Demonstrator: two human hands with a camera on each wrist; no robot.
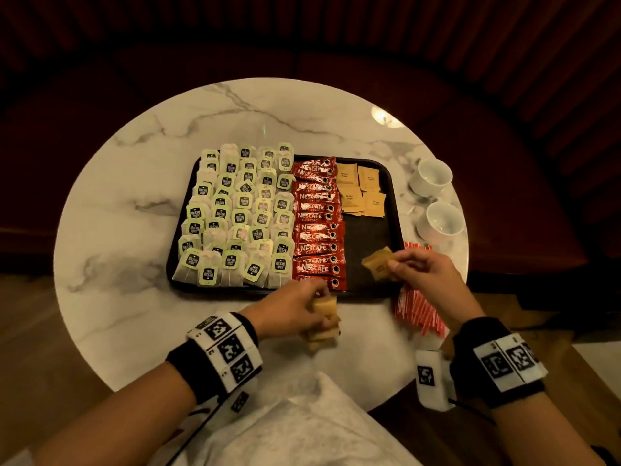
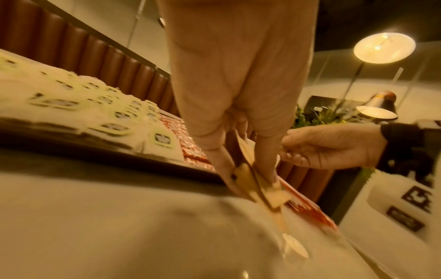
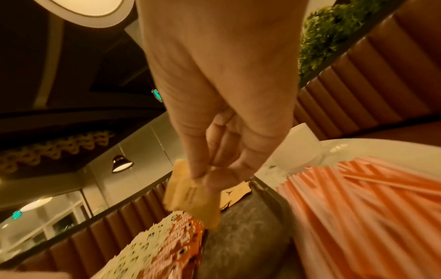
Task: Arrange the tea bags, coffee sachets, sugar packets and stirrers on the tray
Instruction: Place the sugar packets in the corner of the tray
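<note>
A black tray [image 1: 366,230] holds rows of tea bags [image 1: 235,216] on its left, a column of red coffee sachets [image 1: 317,223] in the middle and several brown sugar packets [image 1: 363,190] at its far right. My right hand [image 1: 416,267] pinches brown sugar packets [image 1: 378,264] above the tray's bare near-right part; they also show in the right wrist view [image 3: 188,194]. My left hand [image 1: 302,309] grips a stack of brown sugar packets [image 1: 324,322] just in front of the tray's near edge, seen again under the left wrist [image 2: 248,177]. Red-and-white stirrers [image 1: 418,311] lie on the table right of the tray.
The tray sits on a round white marble table [image 1: 134,196]. Two white cups [image 1: 433,176] [image 1: 442,223] stand right of the tray. A red-brown padded bench [image 1: 504,112] curves behind the table. A white cloth [image 1: 302,425] lies near me.
</note>
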